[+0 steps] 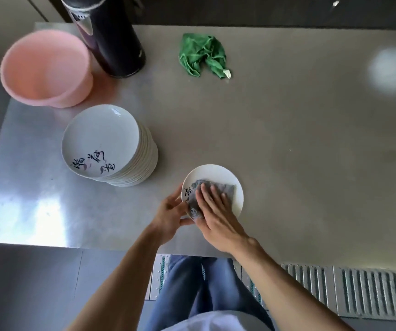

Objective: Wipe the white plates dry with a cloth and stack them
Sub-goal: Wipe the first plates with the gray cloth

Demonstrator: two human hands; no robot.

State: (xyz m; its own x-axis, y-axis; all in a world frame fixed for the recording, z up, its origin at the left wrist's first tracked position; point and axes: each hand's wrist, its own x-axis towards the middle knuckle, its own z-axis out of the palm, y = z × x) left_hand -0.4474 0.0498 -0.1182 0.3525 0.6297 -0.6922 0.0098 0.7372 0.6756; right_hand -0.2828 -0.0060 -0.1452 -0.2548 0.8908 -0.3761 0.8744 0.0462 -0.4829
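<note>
We see a steel table (287, 139) filling the frame, with a pink basin (46, 68) and a dark flask (111, 39) at upper left. Left of centre stands the stack of white plates (103, 144), and a green cloth (201, 54) lies at upper centre. At lower centre, our left hand (170, 211) grips the rim of one white plate (218, 174), while our right hand (216, 216), fingers straight, presses the grey cloth (225, 189) onto it.

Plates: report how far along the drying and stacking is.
Done, apparently: a tall stack of plates stands on the table, though whether those are dried cannot be told. In hand: the left hand grips one plate by its rim while the right hand presses the grey cloth flat on it. Left: finishing this plate and setting it on a stack.
</note>
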